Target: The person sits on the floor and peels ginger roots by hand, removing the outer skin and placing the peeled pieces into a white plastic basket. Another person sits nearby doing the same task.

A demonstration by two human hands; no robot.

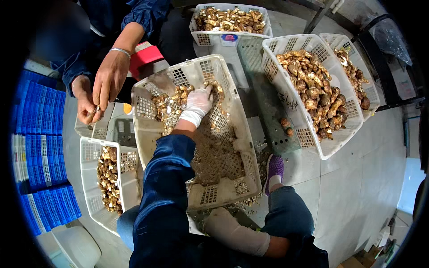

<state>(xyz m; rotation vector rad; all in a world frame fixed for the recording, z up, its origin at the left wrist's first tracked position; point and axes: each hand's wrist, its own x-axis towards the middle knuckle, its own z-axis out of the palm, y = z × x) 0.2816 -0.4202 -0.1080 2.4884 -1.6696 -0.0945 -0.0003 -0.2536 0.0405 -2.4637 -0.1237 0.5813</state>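
My left hand (198, 102), in a thin white glove, reaches into the large white plastic crate (229, 97) before me. Its fingertips touch brown, thick-stemmed mushrooms (218, 92) at the crate's far end; whether they grip one is hidden. More mushrooms (181, 93) and pale trimmings lie just left of the hand. Dirt and crumbs cover the nearer part of the crate's mesh bottom (218, 157). Low by my lap, between the crate and my body, is my gloved right hand (234, 231). Its fingers are mostly out of sight, so I cannot see whether they hold anything.
Mushroom-filled crates stand at the back (231, 33), right (291, 90) and left (100, 187). Across from me, a co-worker's hands (100, 93) pinch a small object. An upturned greenish crate (268, 110) bears loose mushroom pieces. Blue crates (43, 114) are stacked at left.
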